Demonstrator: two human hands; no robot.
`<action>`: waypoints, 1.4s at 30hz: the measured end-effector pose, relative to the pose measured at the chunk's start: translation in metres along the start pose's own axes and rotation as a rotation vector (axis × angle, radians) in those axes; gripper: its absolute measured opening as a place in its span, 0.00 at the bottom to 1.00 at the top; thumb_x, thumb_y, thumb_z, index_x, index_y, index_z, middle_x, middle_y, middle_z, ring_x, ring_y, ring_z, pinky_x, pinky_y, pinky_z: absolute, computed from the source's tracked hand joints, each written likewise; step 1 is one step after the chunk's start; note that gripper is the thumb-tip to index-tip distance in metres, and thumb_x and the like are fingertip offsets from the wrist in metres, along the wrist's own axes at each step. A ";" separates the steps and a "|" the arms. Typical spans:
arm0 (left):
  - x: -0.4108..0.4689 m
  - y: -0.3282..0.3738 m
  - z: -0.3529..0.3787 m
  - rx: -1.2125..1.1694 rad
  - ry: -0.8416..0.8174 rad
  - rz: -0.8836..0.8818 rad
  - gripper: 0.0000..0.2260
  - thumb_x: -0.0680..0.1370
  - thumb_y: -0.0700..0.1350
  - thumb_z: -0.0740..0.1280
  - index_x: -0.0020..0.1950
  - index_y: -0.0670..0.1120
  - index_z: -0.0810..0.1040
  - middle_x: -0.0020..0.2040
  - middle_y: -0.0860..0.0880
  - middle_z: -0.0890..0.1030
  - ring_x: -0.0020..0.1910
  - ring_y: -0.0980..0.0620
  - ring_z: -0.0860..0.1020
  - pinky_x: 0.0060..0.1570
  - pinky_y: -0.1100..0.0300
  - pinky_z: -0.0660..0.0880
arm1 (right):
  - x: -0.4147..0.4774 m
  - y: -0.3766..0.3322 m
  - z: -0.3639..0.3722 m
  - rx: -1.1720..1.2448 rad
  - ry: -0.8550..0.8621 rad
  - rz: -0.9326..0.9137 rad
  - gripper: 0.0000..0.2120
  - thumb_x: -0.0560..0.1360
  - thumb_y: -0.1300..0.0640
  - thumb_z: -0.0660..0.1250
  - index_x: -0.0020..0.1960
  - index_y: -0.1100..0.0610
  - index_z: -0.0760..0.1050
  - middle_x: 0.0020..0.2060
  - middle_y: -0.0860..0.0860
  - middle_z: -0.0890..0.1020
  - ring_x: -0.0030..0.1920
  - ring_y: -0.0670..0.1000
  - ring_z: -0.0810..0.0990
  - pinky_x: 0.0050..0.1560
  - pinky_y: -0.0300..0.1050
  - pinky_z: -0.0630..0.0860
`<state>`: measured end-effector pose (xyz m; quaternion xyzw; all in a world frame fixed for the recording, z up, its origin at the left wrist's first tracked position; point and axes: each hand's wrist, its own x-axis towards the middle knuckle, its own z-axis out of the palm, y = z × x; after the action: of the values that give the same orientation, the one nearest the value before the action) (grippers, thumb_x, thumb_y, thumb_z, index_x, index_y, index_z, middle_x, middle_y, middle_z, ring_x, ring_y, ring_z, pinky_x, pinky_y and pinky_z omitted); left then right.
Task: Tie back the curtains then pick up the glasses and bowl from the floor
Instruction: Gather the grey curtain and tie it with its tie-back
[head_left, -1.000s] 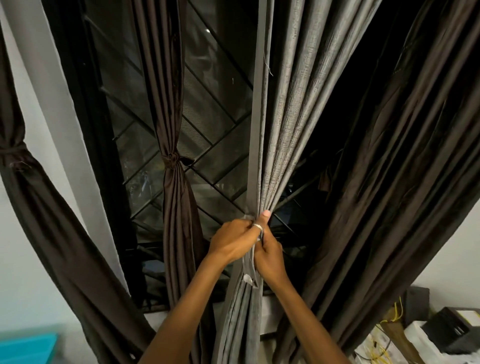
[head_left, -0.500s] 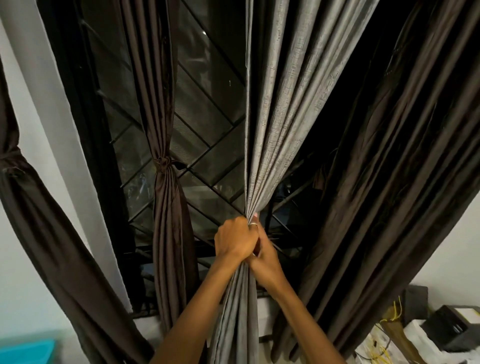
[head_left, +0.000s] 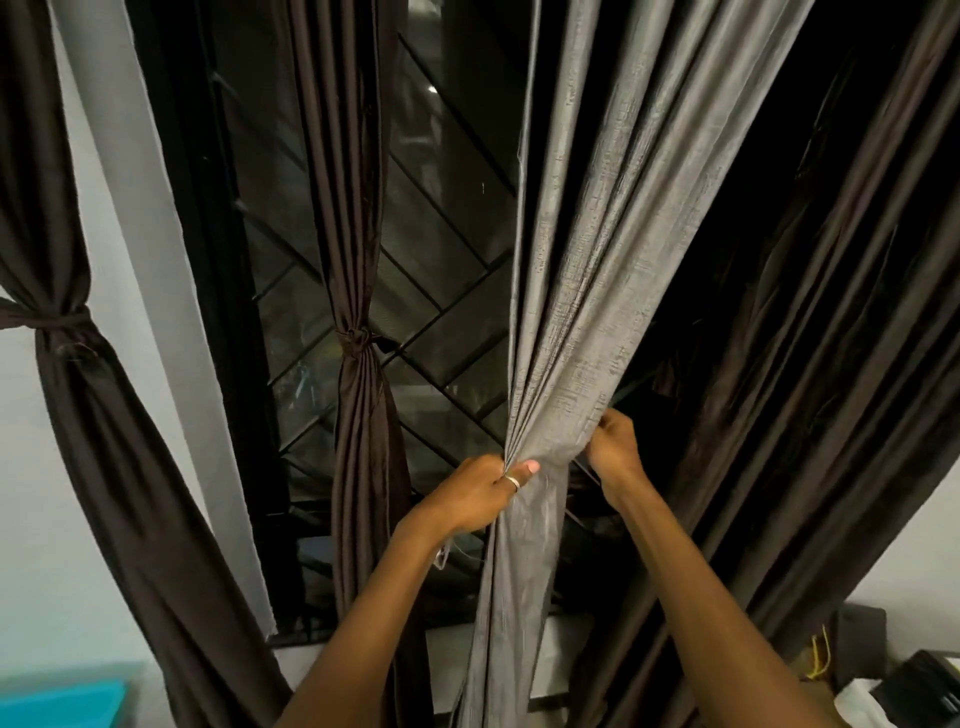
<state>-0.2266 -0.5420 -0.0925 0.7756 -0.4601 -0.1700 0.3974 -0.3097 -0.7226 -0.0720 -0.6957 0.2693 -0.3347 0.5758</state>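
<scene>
A grey curtain (head_left: 582, 291) hangs in the middle of the window, bunched into a narrow waist. My left hand (head_left: 475, 496) grips that waist from the left, its ringed thumb lying across the folds. My right hand (head_left: 615, 449) pinches the curtain's right edge slightly higher, fingers curled into the cloth. Left of it a dark brown curtain (head_left: 358, 426) hangs knotted at mid height. A second brown curtain (head_left: 78, 395) at the far left is tied with a band. Glasses and bowl are out of view.
A large brown curtain (head_left: 810, 364) hangs loose on the right. Behind the curtains is a dark window with a diagonal metal grille (head_left: 441, 312). A teal box (head_left: 57, 701) sits at the bottom left, and black boxes with yellow cables (head_left: 883, 670) at the bottom right.
My right hand has left the bunched waist and moved up and right to the curtain's edge. My left hand still holds the waist. The view has shifted slightly.
</scene>
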 end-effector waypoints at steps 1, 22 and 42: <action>0.000 -0.001 -0.001 -0.002 -0.011 0.002 0.26 0.80 0.67 0.57 0.34 0.48 0.65 0.28 0.51 0.62 0.25 0.54 0.62 0.32 0.57 0.62 | -0.001 -0.005 0.001 -0.002 -0.033 -0.014 0.12 0.80 0.65 0.67 0.41 0.54 0.80 0.40 0.51 0.85 0.42 0.50 0.84 0.39 0.41 0.81; 0.003 -0.010 -0.007 0.005 0.087 -0.082 0.25 0.81 0.66 0.58 0.35 0.48 0.60 0.28 0.53 0.61 0.25 0.55 0.59 0.30 0.57 0.62 | -0.013 -0.012 -0.030 0.110 -0.502 0.306 0.21 0.85 0.50 0.54 0.68 0.59 0.77 0.61 0.59 0.83 0.63 0.61 0.81 0.67 0.65 0.75; -0.011 -0.001 -0.007 -0.032 0.021 0.007 0.25 0.81 0.66 0.59 0.32 0.51 0.59 0.25 0.56 0.59 0.22 0.58 0.58 0.28 0.61 0.60 | -0.011 -0.031 -0.028 -0.175 -0.609 0.368 0.08 0.82 0.60 0.65 0.52 0.60 0.83 0.52 0.58 0.86 0.54 0.57 0.84 0.61 0.55 0.79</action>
<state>-0.2277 -0.5289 -0.0901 0.7693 -0.4558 -0.1676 0.4152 -0.3386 -0.7260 -0.0398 -0.7498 0.2338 0.0213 0.6186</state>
